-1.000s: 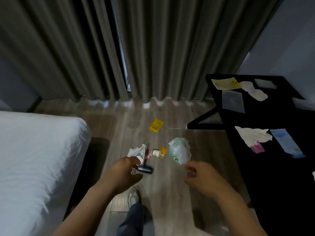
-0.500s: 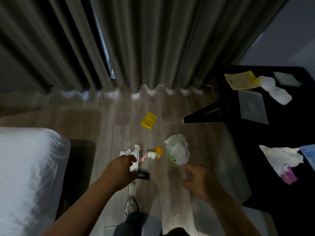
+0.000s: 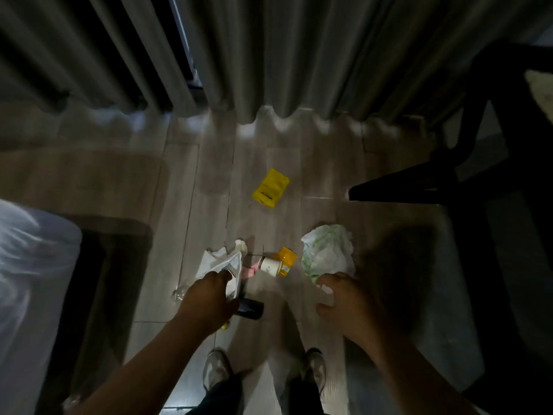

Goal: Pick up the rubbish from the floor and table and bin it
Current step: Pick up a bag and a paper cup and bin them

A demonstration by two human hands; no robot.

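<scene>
Floor pick-up step in hand. Left hand (image 3: 209,298) gripped a dark can (image 3: 250,308), close beside the tissue (image 3: 220,262). Right hand (image 3: 344,302) was spread wide and empty, just short of the crumpled bag (image 3: 327,253). Next move, likely: close on the bag. Sachet (image 3: 270,187) and bottle (image 3: 269,266) lay on the floor (image 3: 329,175). No bin in view.
</scene>
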